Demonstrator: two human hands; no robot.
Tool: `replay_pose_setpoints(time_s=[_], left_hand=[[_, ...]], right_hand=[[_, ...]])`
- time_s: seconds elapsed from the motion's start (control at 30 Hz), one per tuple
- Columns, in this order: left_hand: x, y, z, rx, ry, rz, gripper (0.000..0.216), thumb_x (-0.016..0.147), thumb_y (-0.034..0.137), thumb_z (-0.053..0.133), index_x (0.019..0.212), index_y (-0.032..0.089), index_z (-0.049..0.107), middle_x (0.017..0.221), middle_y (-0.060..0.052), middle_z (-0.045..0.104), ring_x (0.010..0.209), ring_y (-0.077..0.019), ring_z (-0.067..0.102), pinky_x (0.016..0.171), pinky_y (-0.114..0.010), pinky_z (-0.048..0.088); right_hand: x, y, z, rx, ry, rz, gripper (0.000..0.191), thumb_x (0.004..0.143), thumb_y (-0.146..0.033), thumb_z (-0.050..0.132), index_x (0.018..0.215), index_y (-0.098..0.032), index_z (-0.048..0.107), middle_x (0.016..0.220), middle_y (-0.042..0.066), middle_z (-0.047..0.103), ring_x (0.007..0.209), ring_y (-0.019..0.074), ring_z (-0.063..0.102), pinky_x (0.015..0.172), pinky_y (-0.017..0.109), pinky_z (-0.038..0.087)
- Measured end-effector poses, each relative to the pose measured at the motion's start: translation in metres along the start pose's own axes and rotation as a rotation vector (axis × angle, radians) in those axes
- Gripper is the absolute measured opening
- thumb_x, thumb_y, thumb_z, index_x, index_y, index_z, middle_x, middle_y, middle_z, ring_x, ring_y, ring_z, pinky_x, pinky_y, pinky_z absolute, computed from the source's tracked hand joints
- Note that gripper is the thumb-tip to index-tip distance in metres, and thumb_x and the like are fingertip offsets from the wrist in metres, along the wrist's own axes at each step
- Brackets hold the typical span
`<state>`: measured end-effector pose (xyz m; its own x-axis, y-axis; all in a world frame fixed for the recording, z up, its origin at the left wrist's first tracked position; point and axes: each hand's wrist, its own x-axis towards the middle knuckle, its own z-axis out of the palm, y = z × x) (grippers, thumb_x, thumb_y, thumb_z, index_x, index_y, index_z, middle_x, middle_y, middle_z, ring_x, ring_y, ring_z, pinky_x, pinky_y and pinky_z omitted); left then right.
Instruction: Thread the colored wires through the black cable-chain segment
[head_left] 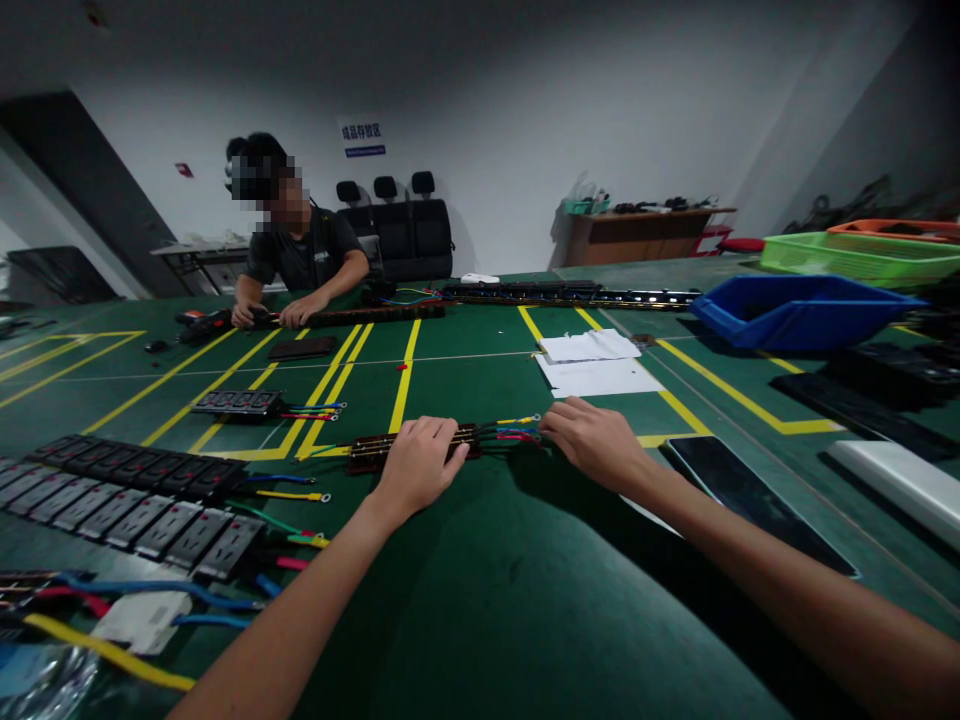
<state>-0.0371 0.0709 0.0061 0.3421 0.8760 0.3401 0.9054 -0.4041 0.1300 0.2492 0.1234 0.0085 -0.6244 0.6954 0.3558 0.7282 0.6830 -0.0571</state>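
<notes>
A dark socket strip (373, 449) with copper rails lies on the green table (525, 600), with coloured wires (516, 428) fanning from its right end. My left hand (420, 462) rests on the strip's right part, fingers curled over it and pressing it down. My right hand (592, 440) reaches in from the right. Its fingertips pinch the wire ends beside the strip. Both forearms stretch across the table toward the middle.
Rows of socket modules (127, 495) with loose wires lie at the left. A smaller module (236, 402), white papers (592, 362), a blue bin (795, 310), a green basket (855, 255) and a dark tablet (750, 495) surround the work spot. A person (300, 250) works at the far side.
</notes>
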Motion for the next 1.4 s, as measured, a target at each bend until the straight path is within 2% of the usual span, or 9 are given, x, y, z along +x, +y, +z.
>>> replay_pose_setpoints(time_s=[0.17,0.3,0.5,0.7,0.9,1.03,1.1,1.23,1.4], left_hand=[[0.000,0.000,0.000,-0.003,0.004,0.000,0.030,0.102,0.039,0.048,0.114,0.016,0.063,0.112,-0.010,0.069,0.105,-0.0243,0.062,0.094,-0.044,0.049],[0.000,0.000,-0.001,0.003,0.000,0.000,0.029,0.102,0.038,0.048,0.114,0.016,0.063,0.112,-0.009,0.070,0.104,-0.0245,0.062,0.094,-0.043,0.049],[0.000,0.000,0.000,0.020,0.004,0.005,0.028,0.102,0.038,0.048,0.113,0.016,0.063,0.111,-0.010,0.069,0.104,-0.0254,0.062,0.093,-0.044,0.049],[0.001,0.000,0.000,0.020,-0.003,0.003,0.028,0.102,0.038,0.047,0.112,0.017,0.063,0.111,-0.010,0.069,0.103,-0.0250,0.062,0.093,-0.044,0.049],[0.001,0.001,-0.002,0.026,-0.017,0.000,0.030,0.103,0.038,0.045,0.112,0.016,0.064,0.112,-0.010,0.070,0.103,-0.0251,0.062,0.093,-0.044,0.049],[0.001,0.001,-0.003,0.033,-0.017,0.003,0.031,0.103,0.038,0.045,0.112,0.016,0.064,0.112,-0.011,0.070,0.104,-0.0257,0.062,0.093,-0.045,0.049],[0.001,0.001,-0.003,0.035,-0.015,0.004,0.031,0.103,0.038,0.045,0.112,0.016,0.064,0.112,-0.011,0.070,0.103,-0.0259,0.063,0.092,-0.045,0.049],[0.001,0.001,-0.002,0.027,-0.012,0.003,0.030,0.103,0.039,0.044,0.111,0.017,0.063,0.111,-0.011,0.070,0.103,-0.0254,0.062,0.091,-0.044,0.050],[0.001,0.001,-0.002,0.040,-0.013,0.004,0.031,0.103,0.039,0.045,0.112,0.017,0.064,0.111,-0.011,0.070,0.103,-0.0258,0.063,0.091,-0.044,0.049]], right_hand=[[0.002,0.006,-0.001,0.131,-0.086,0.150,0.018,0.093,-0.024,0.058,0.102,-0.025,0.073,0.100,0.006,0.073,0.085,0.0211,0.064,0.065,0.029,0.040],[0.004,0.006,0.000,0.241,-0.021,0.281,0.028,0.093,-0.027,0.053,0.111,-0.025,0.074,0.101,0.006,0.074,0.082,0.0210,0.067,0.067,0.031,0.044],[0.003,0.008,0.010,0.273,-0.040,0.273,0.033,0.096,-0.025,0.046,0.110,-0.022,0.076,0.107,0.008,0.074,0.093,0.0232,0.068,0.078,0.033,0.048],[0.004,0.012,0.019,0.403,-0.082,0.290,0.037,0.088,-0.011,0.047,0.109,-0.020,0.076,0.107,0.008,0.074,0.097,0.0219,0.067,0.084,0.031,0.048],[0.012,0.001,0.008,0.854,-0.007,0.577,0.036,0.087,-0.028,0.051,0.111,-0.015,0.075,0.098,0.011,0.074,0.076,0.0190,0.065,0.057,0.027,0.046],[0.013,-0.009,-0.002,1.090,0.075,0.591,0.043,0.081,-0.029,0.053,0.116,-0.015,0.074,0.107,0.014,0.073,0.075,0.0185,0.064,0.046,0.023,0.039],[0.013,-0.008,-0.002,1.062,0.096,0.542,0.044,0.081,-0.028,0.052,0.117,-0.016,0.074,0.105,0.013,0.073,0.074,0.0178,0.064,0.048,0.024,0.041],[0.011,0.003,0.010,0.766,0.092,0.456,0.038,0.081,-0.018,0.051,0.109,-0.017,0.077,0.092,0.008,0.075,0.075,0.0179,0.064,0.065,0.029,0.050],[0.006,0.009,0.024,0.482,-0.072,0.360,0.043,0.078,-0.007,0.050,0.108,-0.018,0.079,0.093,0.008,0.074,0.080,0.0198,0.065,0.073,0.029,0.049]])
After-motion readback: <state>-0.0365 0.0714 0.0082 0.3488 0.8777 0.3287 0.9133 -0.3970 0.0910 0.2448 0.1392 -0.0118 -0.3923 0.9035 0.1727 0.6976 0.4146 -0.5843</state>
